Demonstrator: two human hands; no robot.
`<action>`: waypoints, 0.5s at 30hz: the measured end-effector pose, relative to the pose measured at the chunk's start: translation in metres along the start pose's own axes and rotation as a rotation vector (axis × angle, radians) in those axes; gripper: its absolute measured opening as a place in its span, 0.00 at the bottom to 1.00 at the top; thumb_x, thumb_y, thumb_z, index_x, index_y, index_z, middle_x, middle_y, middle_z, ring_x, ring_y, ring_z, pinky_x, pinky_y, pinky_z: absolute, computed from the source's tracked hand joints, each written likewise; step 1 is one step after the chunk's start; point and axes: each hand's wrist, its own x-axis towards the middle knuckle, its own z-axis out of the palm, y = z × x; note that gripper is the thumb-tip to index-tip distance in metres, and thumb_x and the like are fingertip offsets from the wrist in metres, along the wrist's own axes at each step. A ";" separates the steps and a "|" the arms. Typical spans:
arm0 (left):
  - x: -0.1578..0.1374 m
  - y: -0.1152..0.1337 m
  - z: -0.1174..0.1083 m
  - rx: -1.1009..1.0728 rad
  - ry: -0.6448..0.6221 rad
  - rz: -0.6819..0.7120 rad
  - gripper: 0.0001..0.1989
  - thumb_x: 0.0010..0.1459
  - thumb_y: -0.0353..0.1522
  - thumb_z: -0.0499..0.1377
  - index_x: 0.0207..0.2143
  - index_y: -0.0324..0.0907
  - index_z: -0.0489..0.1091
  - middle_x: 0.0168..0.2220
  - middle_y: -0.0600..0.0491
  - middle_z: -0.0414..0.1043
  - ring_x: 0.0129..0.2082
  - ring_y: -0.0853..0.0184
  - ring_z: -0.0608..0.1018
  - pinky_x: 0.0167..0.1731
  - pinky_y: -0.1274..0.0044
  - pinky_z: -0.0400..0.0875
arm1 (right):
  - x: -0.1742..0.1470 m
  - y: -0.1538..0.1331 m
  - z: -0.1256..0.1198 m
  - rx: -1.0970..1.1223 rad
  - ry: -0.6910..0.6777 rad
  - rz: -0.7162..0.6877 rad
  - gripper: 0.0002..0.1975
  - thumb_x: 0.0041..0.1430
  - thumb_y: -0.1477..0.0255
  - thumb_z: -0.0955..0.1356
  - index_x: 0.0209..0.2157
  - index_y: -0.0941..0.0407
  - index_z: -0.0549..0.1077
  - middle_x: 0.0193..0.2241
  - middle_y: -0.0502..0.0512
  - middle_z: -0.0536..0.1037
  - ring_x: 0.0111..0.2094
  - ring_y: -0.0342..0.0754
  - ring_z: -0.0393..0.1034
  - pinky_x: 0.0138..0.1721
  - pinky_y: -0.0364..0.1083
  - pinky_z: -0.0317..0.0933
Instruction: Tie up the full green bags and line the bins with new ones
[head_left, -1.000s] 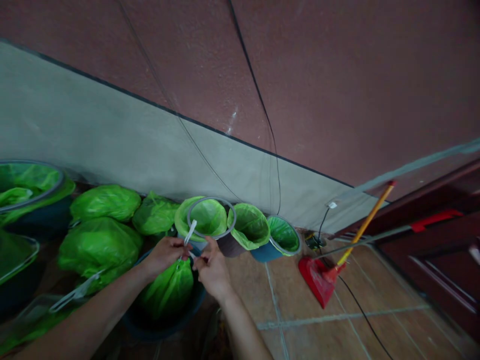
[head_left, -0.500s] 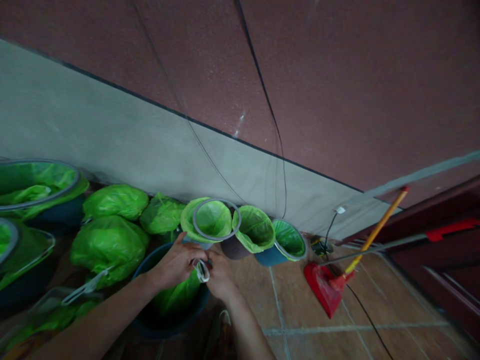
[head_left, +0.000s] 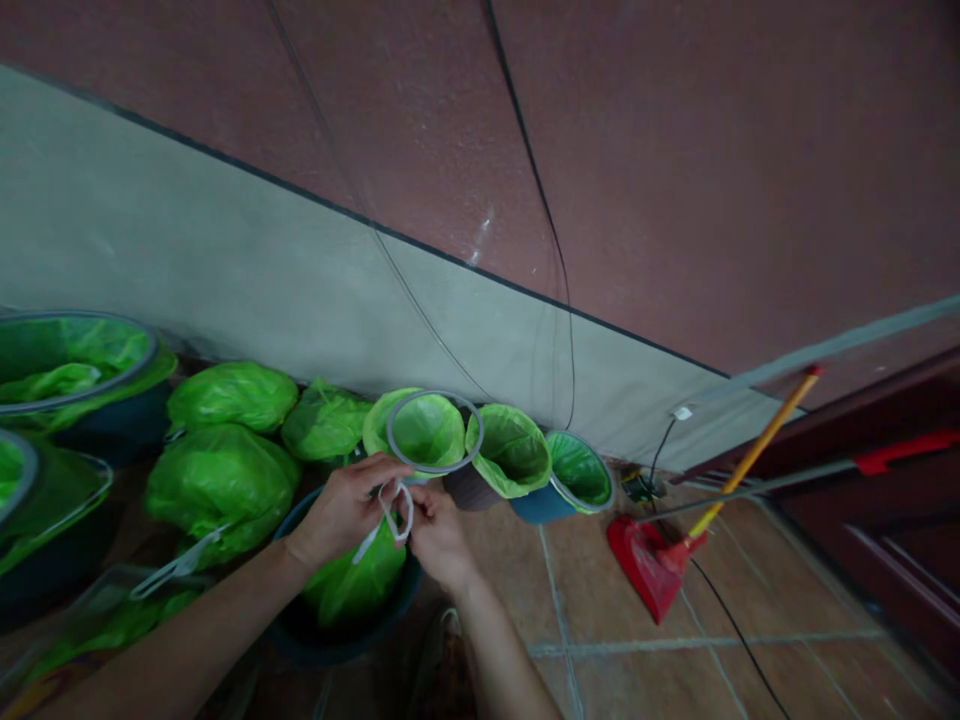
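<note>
Both hands meet over a dark blue bin [head_left: 414,592] at the bottom centre. My left hand [head_left: 346,512] pinches a white drawstring [head_left: 409,512], which forms a loop between the hands. On the loop's other side, my right hand [head_left: 441,530] has its fingers closed on the same string. Below them a green garbage bag [head_left: 360,582] hangs down inside the bin, its upper part gathered towards the string. The fingertips are partly hidden, so the exact shape of the tie cannot be made out.
Against the wall stand several bag-lined bins, including a blue one [head_left: 581,472] and a brown one [head_left: 511,450]. Filled green bags [head_left: 225,480] sit to the left beside a large lined bin [head_left: 112,425]. A red dustpan [head_left: 649,570] and a black cable [head_left: 739,635] lie on the tiled floor.
The white drawstring now stands out as a larger loop, with a loose end hanging over the green bag. My hands have shifted slightly upward and changed their finger positions.
</note>
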 end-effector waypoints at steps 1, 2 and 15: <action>0.001 0.000 0.000 -0.034 0.012 -0.022 0.12 0.60 0.29 0.54 0.41 0.40 0.76 0.37 0.49 0.80 0.36 0.67 0.80 0.38 0.76 0.74 | 0.000 -0.001 0.000 -0.008 0.021 0.028 0.09 0.56 0.70 0.64 0.24 0.56 0.70 0.18 0.44 0.66 0.16 0.38 0.62 0.17 0.37 0.55; 0.001 0.000 0.001 -0.064 0.022 -0.039 0.12 0.60 0.29 0.54 0.40 0.40 0.77 0.36 0.49 0.79 0.35 0.67 0.80 0.37 0.76 0.74 | 0.000 -0.002 0.000 -0.019 0.044 0.061 0.09 0.56 0.69 0.63 0.24 0.57 0.70 0.18 0.44 0.66 0.15 0.38 0.62 0.15 0.36 0.53; -0.003 -0.011 0.013 -0.365 -0.005 -0.130 0.08 0.56 0.30 0.61 0.35 0.41 0.80 0.33 0.49 0.80 0.31 0.66 0.81 0.32 0.77 0.74 | 0.000 -0.016 -0.011 0.210 0.187 0.204 0.17 0.43 0.59 0.72 0.29 0.59 0.75 0.24 0.51 0.75 0.17 0.37 0.65 0.15 0.37 0.58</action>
